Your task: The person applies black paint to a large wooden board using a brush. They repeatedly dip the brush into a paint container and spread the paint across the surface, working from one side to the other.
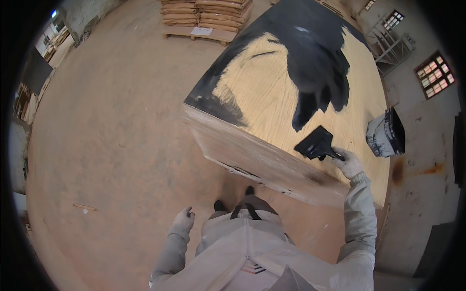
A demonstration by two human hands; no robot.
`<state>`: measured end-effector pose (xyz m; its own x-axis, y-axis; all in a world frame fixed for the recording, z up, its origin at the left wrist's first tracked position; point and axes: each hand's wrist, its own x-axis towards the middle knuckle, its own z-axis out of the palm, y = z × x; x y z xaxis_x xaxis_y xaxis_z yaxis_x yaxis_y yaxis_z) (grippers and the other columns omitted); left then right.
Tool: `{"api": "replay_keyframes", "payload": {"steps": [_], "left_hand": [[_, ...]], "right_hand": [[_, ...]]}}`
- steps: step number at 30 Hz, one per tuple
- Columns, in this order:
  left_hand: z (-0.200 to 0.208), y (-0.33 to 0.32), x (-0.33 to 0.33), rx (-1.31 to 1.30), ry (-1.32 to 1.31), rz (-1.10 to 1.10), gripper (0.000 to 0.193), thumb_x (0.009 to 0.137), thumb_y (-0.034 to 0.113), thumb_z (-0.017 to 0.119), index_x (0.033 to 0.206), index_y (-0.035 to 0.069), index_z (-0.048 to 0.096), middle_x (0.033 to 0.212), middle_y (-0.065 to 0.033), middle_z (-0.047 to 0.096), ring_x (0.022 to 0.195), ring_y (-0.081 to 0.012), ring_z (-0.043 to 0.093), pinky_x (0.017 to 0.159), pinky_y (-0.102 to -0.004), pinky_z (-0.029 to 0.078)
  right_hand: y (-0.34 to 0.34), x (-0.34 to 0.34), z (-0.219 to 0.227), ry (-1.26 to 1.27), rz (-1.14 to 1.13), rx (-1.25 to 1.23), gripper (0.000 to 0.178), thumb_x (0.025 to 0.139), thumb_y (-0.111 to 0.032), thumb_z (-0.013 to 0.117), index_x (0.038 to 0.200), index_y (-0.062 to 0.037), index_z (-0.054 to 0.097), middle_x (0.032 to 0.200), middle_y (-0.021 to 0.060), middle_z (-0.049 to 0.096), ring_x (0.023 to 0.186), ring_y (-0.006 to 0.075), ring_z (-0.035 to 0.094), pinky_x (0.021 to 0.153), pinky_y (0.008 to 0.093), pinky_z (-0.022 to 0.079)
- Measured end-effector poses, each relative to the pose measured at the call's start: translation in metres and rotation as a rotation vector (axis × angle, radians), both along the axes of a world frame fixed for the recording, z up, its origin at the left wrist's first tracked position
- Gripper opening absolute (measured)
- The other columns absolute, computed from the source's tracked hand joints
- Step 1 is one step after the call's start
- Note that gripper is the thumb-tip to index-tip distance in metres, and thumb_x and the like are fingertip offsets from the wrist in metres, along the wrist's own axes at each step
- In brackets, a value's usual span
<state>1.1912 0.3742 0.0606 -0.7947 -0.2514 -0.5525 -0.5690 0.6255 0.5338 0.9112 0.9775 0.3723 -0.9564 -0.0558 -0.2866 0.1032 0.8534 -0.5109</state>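
Note:
My right hand [350, 165], in a pale glove, is closed round the handle of a wide flat paintbrush [316, 143] coated in black. The brush head is over the bare wood near the close edge of a large wooden panel block [361, 92]. Glossy black paint [318, 58] covers the panel's far part, ending in finger-like strokes just beyond the brush. My left hand [184, 219], also gloved, hangs low by my side with nothing in it, its fingers loosely apart. To the right of the brush stands a white bucket [379, 136] smeared with black paint.
A pallet [213, 35] carries stacked brown paper sacks [221, 13] beyond the block's far left. Brown floor [111, 145] stretches along my left. A stained wall [422, 131] with a barred window [434, 75] runs close on the right, with a metal frame [388, 48] against it.

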Motion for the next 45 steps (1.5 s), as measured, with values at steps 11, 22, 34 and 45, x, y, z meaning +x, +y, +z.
{"api": "replay_keyframes", "payload": {"steps": [11, 22, 34, 45], "left_hand": [[-0.042, -0.003, -0.009, 0.041, -0.119, 0.221, 0.053, 0.094, 0.033, 0.065, 0.142, 0.010, 0.068, 0.112, -0.0205, 0.079, 0.102, -0.0342, 0.077, 0.093, -0.0446, 0.060], [-0.007, -0.050, -0.044, 0.168, -0.303, 0.563, 0.053, 0.099, 0.023, 0.066, 0.146, -0.001, 0.061, 0.109, -0.0209, 0.079, 0.096, -0.0279, 0.078, 0.086, -0.0389, 0.061], [-0.094, -0.084, -0.080, 0.249, -0.226, 0.370, 0.045, 0.099, 0.018, 0.069, 0.137, -0.004, 0.067, 0.114, -0.0233, 0.078, 0.093, -0.0258, 0.077, 0.083, -0.0352, 0.062], [-0.086, -0.164, -0.140, 0.380, -0.435, 0.316, 0.050, 0.101, 0.015, 0.065, 0.145, -0.006, 0.056, 0.113, -0.0195, 0.071, 0.083, -0.0271, 0.072, 0.052, -0.0390, 0.062]], "right_hand": [[-0.136, -0.217, -0.001, 0.100, 0.307, 0.154, 0.058, 0.092, -0.022, 0.075, 0.146, -0.0025, 0.063, 0.141, 0.0194, 0.070, 0.135, 0.0323, 0.064, 0.115, 0.0363, 0.048], [-0.156, -0.483, 0.000, 0.084, 0.269, 0.339, 0.060, 0.094, -0.034, 0.080, 0.150, -0.0179, 0.063, 0.147, 0.0120, 0.068, 0.139, 0.0292, 0.061, 0.119, 0.0357, 0.044], [-0.166, -0.360, 0.005, 0.088, 0.320, 0.430, 0.053, 0.098, -0.040, 0.072, 0.147, -0.0219, 0.065, 0.141, 0.0128, 0.069, 0.132, 0.0335, 0.065, 0.114, 0.0381, 0.050], [-0.090, -0.015, 0.019, -0.107, -0.249, 0.409, 0.053, 0.096, -0.036, 0.070, 0.146, -0.0197, 0.066, 0.122, 0.0211, 0.075, 0.115, 0.0375, 0.072, 0.100, 0.0438, 0.056]]}}
